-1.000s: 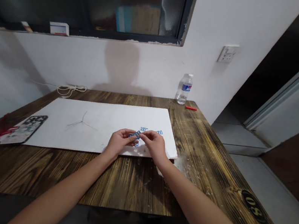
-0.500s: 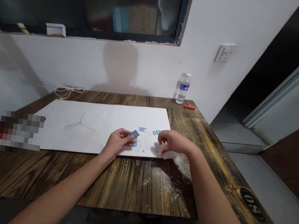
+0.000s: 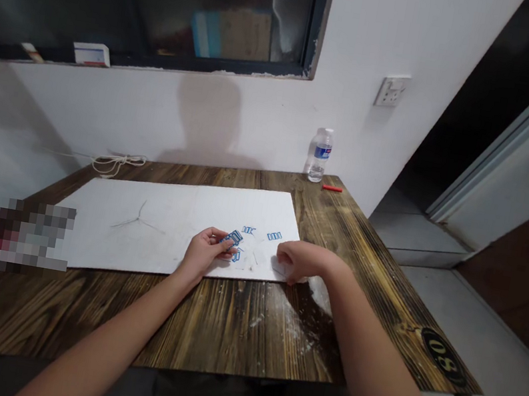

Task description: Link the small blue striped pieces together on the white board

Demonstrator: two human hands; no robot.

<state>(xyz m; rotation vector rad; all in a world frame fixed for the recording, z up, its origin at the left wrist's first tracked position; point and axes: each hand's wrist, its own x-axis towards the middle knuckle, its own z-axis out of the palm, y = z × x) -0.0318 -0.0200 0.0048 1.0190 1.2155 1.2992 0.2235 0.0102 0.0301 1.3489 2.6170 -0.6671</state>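
Since one second ago, my right hand (image 3: 295,261) has left the blue piece (image 3: 233,239) and moved to the near right corner of the white board (image 3: 202,204), while my left hand (image 3: 199,253) remains with this piece at almost the same place. From my distant seat I see the left hand closed in a pinch, thumb against fingers, and the blue piece is held there, raised a little above the board and tilted. My right hand is bent down at the wrist with its fingers curled; their tips are partly hidden, so I cannot tell how far it is open, or whether it holds something. Between the two hands, one blue figure (image 3: 248,230) lies just beyond the held piece, and a second figure (image 3: 274,235) is near the right hand, on its far side. Just below the held piece, a third figure (image 3: 236,257) shows beside the left fingers. Well to the left of the left hand, dark lines (image 3: 138,220) with three branches mark the board. Beyond the right hand, at the far side of the counter (image 3: 241,336), a bottle (image 3: 320,159) stands upright, with a red stick (image 3: 332,188) near its base.
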